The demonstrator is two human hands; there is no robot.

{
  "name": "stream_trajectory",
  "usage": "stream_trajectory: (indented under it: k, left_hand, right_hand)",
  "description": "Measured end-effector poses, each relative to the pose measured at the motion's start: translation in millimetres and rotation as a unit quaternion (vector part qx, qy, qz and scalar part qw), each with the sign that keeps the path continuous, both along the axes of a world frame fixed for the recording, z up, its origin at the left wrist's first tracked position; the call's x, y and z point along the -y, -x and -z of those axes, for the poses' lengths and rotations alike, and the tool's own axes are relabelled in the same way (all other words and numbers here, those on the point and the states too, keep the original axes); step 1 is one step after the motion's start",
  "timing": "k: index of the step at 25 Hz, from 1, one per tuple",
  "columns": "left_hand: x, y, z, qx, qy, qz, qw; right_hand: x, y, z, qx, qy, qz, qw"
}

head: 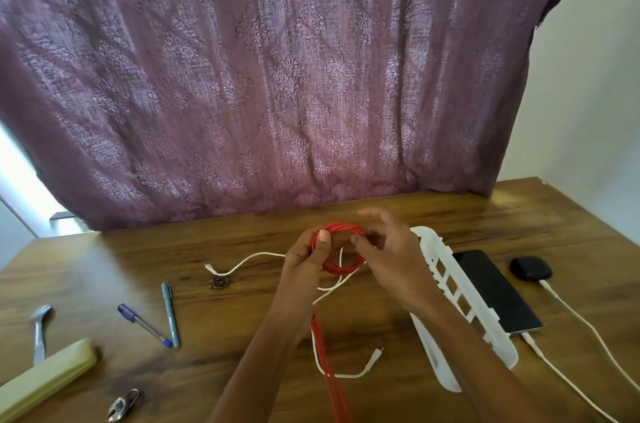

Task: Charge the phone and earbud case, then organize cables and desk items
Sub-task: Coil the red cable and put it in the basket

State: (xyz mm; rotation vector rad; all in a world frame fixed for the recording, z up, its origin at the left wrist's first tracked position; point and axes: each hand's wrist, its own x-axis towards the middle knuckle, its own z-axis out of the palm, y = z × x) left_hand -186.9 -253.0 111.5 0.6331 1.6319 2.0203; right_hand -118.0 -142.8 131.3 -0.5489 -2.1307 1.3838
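Closest to the person, the straight tail of the long red cable (341, 251) runs down off the bottom of the view, so I judge that part is not wound yet. A thin white cable (349, 374) with a small plug lies loose on the brown wooden desk (398, 325) under the forearms, probably waiting its turn. To the far left are a pale yellow flat case (46, 377), a small metal clip (122, 405), a metal spoon (40, 330) and two pens, one with a blue cap (144, 325) and one greenish (170, 314), all scattered and not sorted. Above the desk the left hand (306, 259) is closed on the red coil, thumb pressed on top, so the loops cannot spring apart. The right hand (384, 249) has its fingers bent at the other side of the coil; whether they pinch the cable I cannot tell, but it seems to guide the next loop. Beside it lies a white plastic slotted tray (450, 287), likely the place for finished coils. Right of the tray, the black phone (495, 291) lies flat with a white cable at its near end, and the black rounded earbud case (530, 268) beyond it has its own white cable, so the charging looks done. Behind hangs a purple patterned curtain (263, 76).
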Motion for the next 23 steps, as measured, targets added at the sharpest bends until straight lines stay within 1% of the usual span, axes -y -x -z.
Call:
stream_trajectory:
  k: [1, 3, 5, 6, 7, 8, 9, 10, 11, 12, 13, 14, 16, 17, 18, 19, 21, 22, 23]
  left_hand:
    - [0.4, 3.0, 0.2, -0.007, 0.007, 0.002, 1.0]
    - [1.4, 7.4, -1.3, -0.037, 0.03, 0.002, 0.999]
    - [0.8, 11.3, -3.0, -0.098, 0.075, -0.006, 0.992]
    - [-1.0, 13.6, -5.0, -0.144, 0.107, -0.012, 0.984]
    - [-2.6, 16.6, -7.9, -0.204, 0.141, -0.02, 0.968]
    - [-4.2, 20.1, -12.4, -0.278, 0.171, -0.027, 0.945]
    - [-5.6, 24.1, -17.7, -0.362, 0.181, -0.02, 0.914]
    - [-8.5, 27.5, -23.0, -0.435, 0.179, 0.009, 0.883]
    - [-11.4, 29.5, -27.3, -0.482, 0.178, 0.049, 0.856]
    - [-13.6, 27.5, -32.4, -0.501, 0.18, 0.081, 0.842]
    - [-15.2, 25.6, -35.6, -0.505, 0.186, 0.092, 0.838]
    - [-16.4, 22.5, -39.1, -0.51, 0.185, 0.08, 0.836]
    - [-18.9, 17.8, -39.8, -0.509, 0.163, 0.043, 0.844]
    - [-19.2, 14.9, -39.4, -0.49, 0.144, 0.035, 0.859]
    - [-19.7, 11.4, -40.6, -0.452, 0.126, 0.037, 0.882]
    - [-20.3, 8.2, -42.1, -0.392, 0.11, 0.049, 0.912]
    - [-22.1, 3.2, -42.7, -0.232, 0.071, 0.084, 0.967]
    - [-22.9, 1.6, -41.7, -0.174, 0.055, 0.086, 0.979]
    - [-23.1, 0.0, -40.8, -0.148, 0.05, 0.079, 0.984]
  right_hand:
    - [-2.0, -0.8, -0.1, 0.005, 0.055, -0.013, 0.998]
    - [-6.5, -0.8, -1.0, 0.01, 0.132, -0.021, 0.991]
    - [-9.5, 0.5, -4.0, -0.004, 0.188, -0.015, 0.982]
    - [-10.4, 1.3, -5.5, -0.002, 0.198, -0.007, 0.98]
    - [-10.9, 2.6, -6.9, 0.002, 0.188, 0.0, 0.982]
    - [-11.5, 4.3, -8.1, 0.012, 0.165, 0.0, 0.986]
    - [-11.8, 5.7, -10.7, 0.016, 0.141, -0.013, 0.99]
    - [-13.1, 7.4, -13.0, 0.013, 0.121, -0.034, 0.992]
    - [-14.3, 8.8, -16.7, 0.008, 0.107, -0.056, 0.993]
    - [-16.3, 9.9, -20.3, 0.005, 0.102, -0.072, 0.992]
    - [-18.2, 11.0, -23.3, -0.001, 0.111, -0.082, 0.99]
    - [-20.2, 11.9, -24.9, -0.01, 0.14, -0.085, 0.986]
    - [-22.7, 10.6, -26.0, -0.041, 0.25, -0.1, 0.962]
    - [-23.6, 9.9, -26.0, -0.057, 0.314, -0.12, 0.94]
    - [-24.3, 9.5, -25.5, -0.068, 0.371, -0.142, 0.915]
    - [-24.9, 8.9, -25.9, -0.067, 0.413, -0.164, 0.894]
    - [-25.7, 9.2, -25.0, -0.05, 0.455, -0.184, 0.87]
    - [-26.1, 9.7, -24.8, -0.04, 0.463, -0.185, 0.866]
    - [-26.5, 10.0, -24.5, -0.032, 0.465, -0.182, 0.866]
